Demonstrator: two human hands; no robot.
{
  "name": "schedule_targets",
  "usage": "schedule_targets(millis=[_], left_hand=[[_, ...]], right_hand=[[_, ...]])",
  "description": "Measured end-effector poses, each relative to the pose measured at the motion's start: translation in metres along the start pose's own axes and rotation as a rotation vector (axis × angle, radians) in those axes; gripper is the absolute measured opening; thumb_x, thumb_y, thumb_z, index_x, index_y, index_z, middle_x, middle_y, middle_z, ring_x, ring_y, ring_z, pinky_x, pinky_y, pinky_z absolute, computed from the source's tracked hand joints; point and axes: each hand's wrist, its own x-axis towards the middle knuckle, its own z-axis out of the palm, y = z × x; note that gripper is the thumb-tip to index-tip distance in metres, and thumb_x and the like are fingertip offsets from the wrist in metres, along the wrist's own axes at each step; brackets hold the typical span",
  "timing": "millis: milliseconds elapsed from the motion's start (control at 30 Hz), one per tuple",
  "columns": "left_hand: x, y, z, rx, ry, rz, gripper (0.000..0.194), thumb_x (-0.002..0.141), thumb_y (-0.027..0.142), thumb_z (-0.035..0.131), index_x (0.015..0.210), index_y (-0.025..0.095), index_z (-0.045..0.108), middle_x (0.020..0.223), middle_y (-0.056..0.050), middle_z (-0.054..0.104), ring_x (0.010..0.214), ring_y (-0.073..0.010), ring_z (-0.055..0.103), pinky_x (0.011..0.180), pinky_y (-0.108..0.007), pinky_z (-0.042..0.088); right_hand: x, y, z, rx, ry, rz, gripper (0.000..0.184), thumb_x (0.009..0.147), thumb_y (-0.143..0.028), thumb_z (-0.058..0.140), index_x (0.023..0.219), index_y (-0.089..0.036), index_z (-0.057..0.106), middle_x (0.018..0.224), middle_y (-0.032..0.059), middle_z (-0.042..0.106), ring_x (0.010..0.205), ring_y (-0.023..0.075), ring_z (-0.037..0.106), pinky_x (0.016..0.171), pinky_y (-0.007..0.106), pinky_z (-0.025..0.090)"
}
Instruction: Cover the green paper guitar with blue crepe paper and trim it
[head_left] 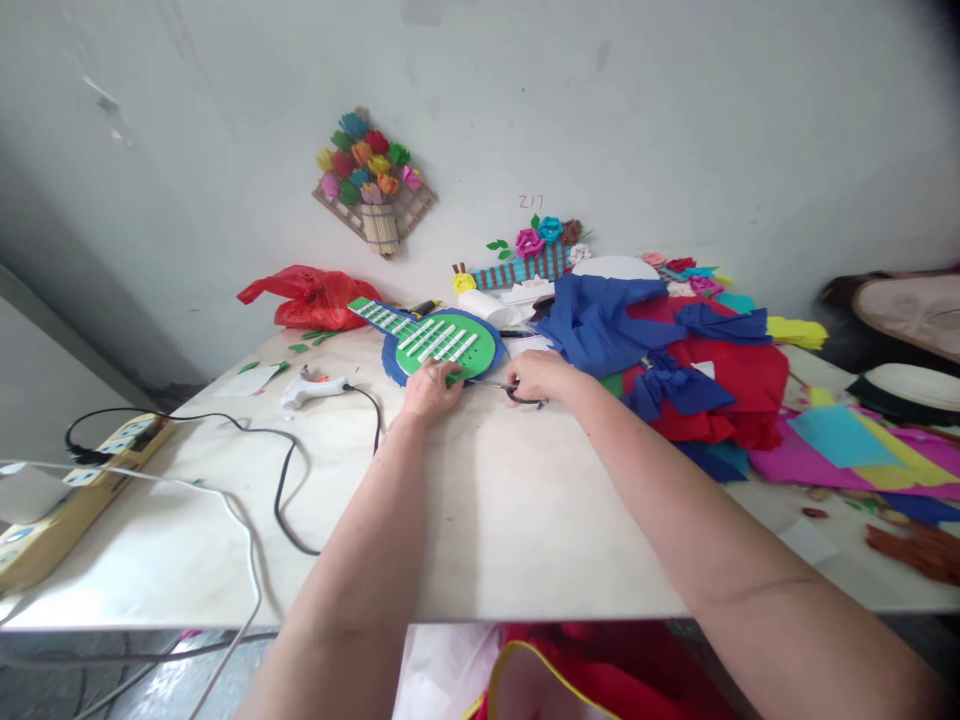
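Note:
A flat paper guitar (487, 349), green with a blue border and white strips across it, lies tilted on the table. At its near edge, my left hand (435, 390) grips the rim with the fingers bent over it. My right hand (541, 377) is closed around the dark handles of a pair of scissors (491, 384). The scissor blades point left, toward the guitar's lower edge and my left hand. Whether the blades touch the paper I cannot tell. Blue crepe paper (600, 325) is heaped just beyond my right hand.
A white glue gun (313, 388) with a black cord lies left, near a power strip (112, 460) and loose cables. Behind are a red plastic bag (319, 298) and paper flowers (529, 243). Red crepe paper (739, 375) and coloured sheets (847, 437) cover the right side.

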Motion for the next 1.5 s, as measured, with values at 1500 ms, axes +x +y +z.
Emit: schedule_targets(millis=[1500], left_hand=[[0.005,0.000,0.018,0.021,0.091,0.135,0.015,0.072,0.013,0.056,0.079,0.018,0.068,0.089,-0.008,0.065,0.090,-0.0239,0.055,0.084,-0.036,0.047]], right_hand=[[0.001,0.026,0.012,-0.002,0.105,0.024,0.034,0.066,-0.039,0.071,0.099,-0.030,0.072,0.102,0.0030,0.071,0.097,0.0231,0.062,0.071,0.027,0.043]])
